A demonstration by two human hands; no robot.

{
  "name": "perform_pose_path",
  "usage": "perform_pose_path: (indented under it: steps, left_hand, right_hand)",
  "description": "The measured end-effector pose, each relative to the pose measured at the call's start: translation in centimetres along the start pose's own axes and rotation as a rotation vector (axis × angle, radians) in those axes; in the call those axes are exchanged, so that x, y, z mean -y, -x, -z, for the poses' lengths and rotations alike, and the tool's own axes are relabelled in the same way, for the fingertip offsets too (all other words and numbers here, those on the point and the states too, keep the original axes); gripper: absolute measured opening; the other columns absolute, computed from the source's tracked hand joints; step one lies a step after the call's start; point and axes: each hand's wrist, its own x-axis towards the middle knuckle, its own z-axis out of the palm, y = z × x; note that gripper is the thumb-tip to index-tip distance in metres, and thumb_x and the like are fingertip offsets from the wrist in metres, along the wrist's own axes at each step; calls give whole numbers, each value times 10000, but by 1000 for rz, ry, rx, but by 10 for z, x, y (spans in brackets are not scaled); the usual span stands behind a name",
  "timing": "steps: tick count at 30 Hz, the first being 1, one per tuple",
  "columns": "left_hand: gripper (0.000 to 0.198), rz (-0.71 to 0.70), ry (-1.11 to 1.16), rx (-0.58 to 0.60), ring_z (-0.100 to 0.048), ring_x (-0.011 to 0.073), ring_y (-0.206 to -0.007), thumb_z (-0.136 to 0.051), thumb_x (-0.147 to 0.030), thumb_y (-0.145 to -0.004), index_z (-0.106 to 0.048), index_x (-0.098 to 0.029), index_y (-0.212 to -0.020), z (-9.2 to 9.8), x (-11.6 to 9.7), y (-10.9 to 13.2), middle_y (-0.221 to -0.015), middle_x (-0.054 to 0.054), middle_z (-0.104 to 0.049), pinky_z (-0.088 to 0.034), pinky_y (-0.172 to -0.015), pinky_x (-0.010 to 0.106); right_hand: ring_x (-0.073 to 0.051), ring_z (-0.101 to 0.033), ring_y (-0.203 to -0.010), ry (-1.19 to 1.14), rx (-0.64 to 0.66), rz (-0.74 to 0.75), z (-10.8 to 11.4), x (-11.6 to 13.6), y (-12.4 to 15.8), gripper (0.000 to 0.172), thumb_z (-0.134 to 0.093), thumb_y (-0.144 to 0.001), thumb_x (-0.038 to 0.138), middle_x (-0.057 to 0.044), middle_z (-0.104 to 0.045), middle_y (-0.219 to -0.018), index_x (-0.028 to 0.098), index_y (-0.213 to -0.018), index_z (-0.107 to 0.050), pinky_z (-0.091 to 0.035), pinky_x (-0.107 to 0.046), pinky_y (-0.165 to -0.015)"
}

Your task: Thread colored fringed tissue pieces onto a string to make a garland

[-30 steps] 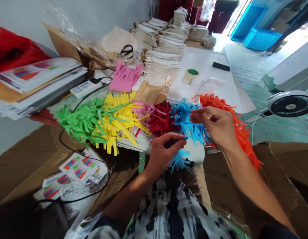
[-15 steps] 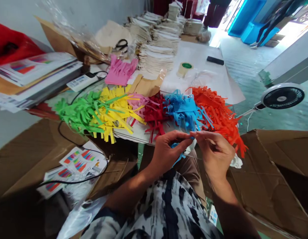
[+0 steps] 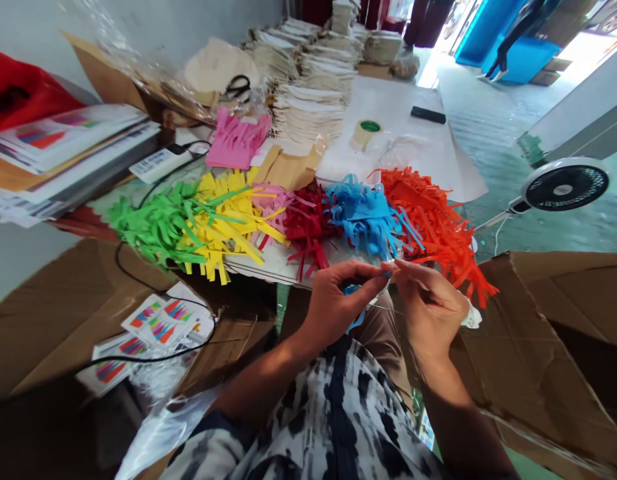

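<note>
My left hand (image 3: 338, 300) is closed in a pinch on a piece of blue fringed paper (image 3: 352, 313), most of it hidden in my palm. My right hand (image 3: 428, 303) pinches the same piece at its top, fingertips touching those of the left. Both hands hover just in front of the table edge, below a row of fringed paper piles: green (image 3: 153, 227), yellow (image 3: 228, 213), dark red (image 3: 308, 230), blue (image 3: 363, 213) and orange (image 3: 433, 223). A pink fringed pile (image 3: 236, 140) lies further back.
Stacks of beige paper items (image 3: 308, 100), a tape roll (image 3: 366, 133), scissors (image 3: 236, 87) and a black phone (image 3: 427, 115) lie behind. Printed sheets (image 3: 63, 153) are stacked at left. Open cardboard boxes (image 3: 548, 333) flank my lap. A small fan (image 3: 563, 188) stands at right.
My right hand left the blue pile and came down to meet my left hand, which carries a blue piece. Both now pinch it together near the table edge.
</note>
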Motion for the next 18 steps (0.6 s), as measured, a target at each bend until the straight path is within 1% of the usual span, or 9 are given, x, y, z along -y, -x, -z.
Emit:
perform_pose_path:
  steps: [4,6,8,10,13,16,18]
  left_hand:
    - [287,-2,-20,-6,-724,162,-777,-870,-460,-853,-830,-184,-916,2,-1,0,-876,42,-817,-570,-752,280]
    - [278,-15,-59,-11,-736,170,-799,-867,-454,-859,-827,-184,-910,3,-3,-1,-886,40,-820,-581,-775,284]
    - [240,-36,-98,-14,-746,173,-827,-850,-424,-882,-821,-187,-902,4,-4,-2,-896,37,-821,-588,-805,286]
    - [220,-45,-110,-24,-746,165,-819,-855,-400,-880,-806,-194,-942,4,-3,-3,-887,26,-815,-591,-797,276]
    - [261,-76,-105,-53,-734,143,-778,-880,-393,-855,-764,-203,-991,4,0,-4,-862,4,-789,-582,-746,243]
    - [182,-179,-192,-37,-743,138,-827,-843,-343,-898,-744,-202,-956,5,4,-4,-898,8,-784,-579,-786,233]
    - [132,-261,-268,-18,-753,141,-853,-812,-303,-924,-736,-207,-973,4,6,-3,-932,13,-790,-581,-820,240]
  right_hand:
    - [-228,-803,-949,2,71,9,0,-3,-1,210,-781,-947,292,-2,-835,-1032,366,-1141,-812,-642,-440,-918]
    - [-228,-781,-1017,8,120,33,1,-3,-5,202,-781,-945,278,-3,-825,-1052,365,-1124,-812,-619,-450,-976]
    - [-230,-757,-1047,25,143,57,3,-4,-8,139,-784,-938,275,-7,-812,-1035,355,-1045,-824,-602,-456,-1003]
    - [-232,-746,-1018,28,148,46,5,-4,-12,88,-795,-926,285,-9,-797,-990,345,-982,-826,-598,-459,-998]
    - [-237,-738,-979,17,176,-30,9,-5,-15,22,-807,-916,336,-14,-784,-947,324,-931,-818,-600,-445,-957]
    - [-237,-734,-966,15,262,-123,14,-7,-14,115,-782,-937,411,-23,-784,-970,297,-934,-799,-592,-408,-894]
    - [-231,-725,-953,11,312,-164,16,-8,-13,156,-757,-957,436,-30,-780,-999,282,-954,-784,-578,-392,-880]
